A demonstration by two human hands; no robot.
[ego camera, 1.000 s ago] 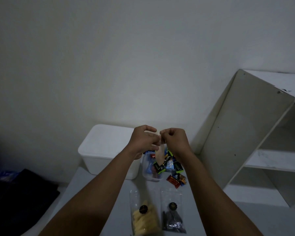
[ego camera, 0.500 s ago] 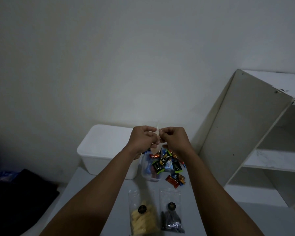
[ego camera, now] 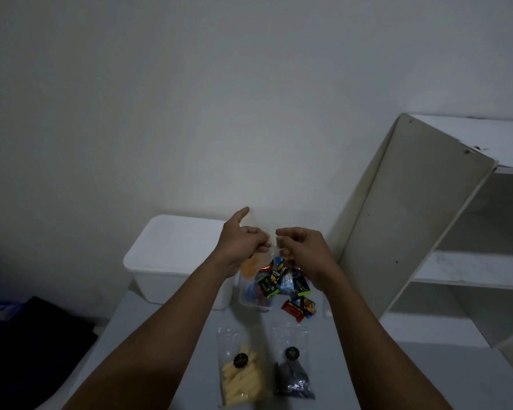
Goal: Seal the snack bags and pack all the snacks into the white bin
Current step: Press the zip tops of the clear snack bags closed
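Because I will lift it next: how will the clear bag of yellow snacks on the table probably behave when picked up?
The bag of yellow snacks is probably floppy: thin clear film lying flat. Its contents fill only the lower half, so held by the top it would likely hang bottom-heavy.
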